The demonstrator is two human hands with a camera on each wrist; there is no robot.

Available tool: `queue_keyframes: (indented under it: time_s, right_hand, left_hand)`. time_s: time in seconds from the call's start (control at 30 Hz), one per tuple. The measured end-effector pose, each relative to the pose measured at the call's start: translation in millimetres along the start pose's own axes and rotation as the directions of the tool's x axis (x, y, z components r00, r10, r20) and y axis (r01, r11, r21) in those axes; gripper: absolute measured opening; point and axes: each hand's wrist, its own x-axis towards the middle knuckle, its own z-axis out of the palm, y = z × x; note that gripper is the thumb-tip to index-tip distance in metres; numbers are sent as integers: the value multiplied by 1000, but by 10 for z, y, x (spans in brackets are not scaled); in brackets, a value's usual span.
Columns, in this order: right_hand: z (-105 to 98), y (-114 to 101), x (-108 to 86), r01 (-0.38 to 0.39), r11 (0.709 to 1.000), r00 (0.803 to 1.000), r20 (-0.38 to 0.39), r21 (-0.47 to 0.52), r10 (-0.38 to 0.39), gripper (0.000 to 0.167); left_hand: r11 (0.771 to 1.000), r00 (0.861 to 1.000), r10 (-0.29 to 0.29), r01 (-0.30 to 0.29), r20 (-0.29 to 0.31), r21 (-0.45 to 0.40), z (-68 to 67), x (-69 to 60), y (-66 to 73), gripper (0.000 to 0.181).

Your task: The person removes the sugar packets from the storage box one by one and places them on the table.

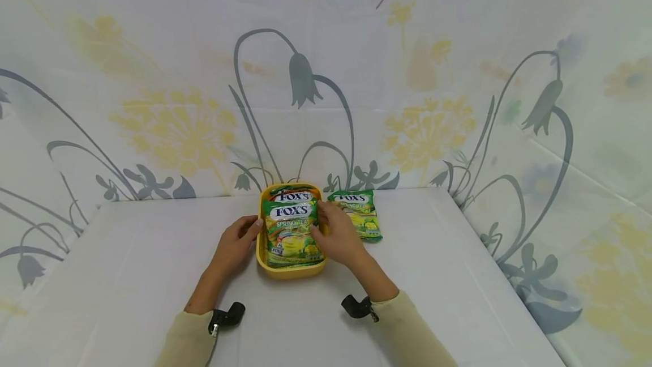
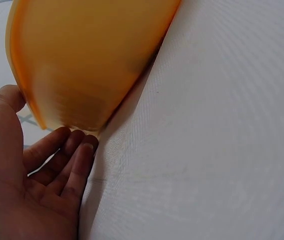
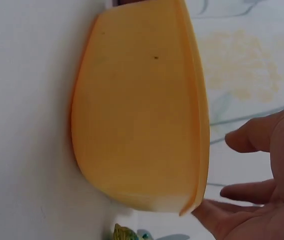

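Work at the yellow tray (image 1: 292, 273) looks well along: an inner green packet (image 1: 289, 237) lies in it, overlapping a red-marked packet (image 1: 294, 196) behind. An outer green packet (image 1: 365, 221) rests on the white table (image 1: 458, 287), just right of the tray, perhaps what is left. Your left hand (image 1: 235, 244) grips the tray's left side; your right hand (image 1: 341, 235), thumb and fingers well apart, reaches over the right rim to the inner green packet's edge.

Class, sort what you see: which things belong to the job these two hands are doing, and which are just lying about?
In the job:
yellow container
Fox's packets inside it
left hand and right hand, at its sides
probably the loose Fox's packet beside it

Just there:
white table
floral backdrop
black wrist devices
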Motion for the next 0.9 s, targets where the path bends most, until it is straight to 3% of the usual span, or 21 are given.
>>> queue_keyframes:
  time_s: [0.2,0.53,0.9]
  right_hand:
    - [19,-118,-45,-55,998,996,65,-28,57,70]
    - [101,-214,-95,-150,989,976,164,15,145,78]
    - [175,-246,-112,-212,977,972,107,33,208,82]
  left_hand:
    - [1000,1000,3,-3,-1,1,-2,13,13,73]
    - [1000,1000,0,0,-3,8,3,4,29,72]
    - [1000,1000,-2,2,-6,10,0,-6,14,71]
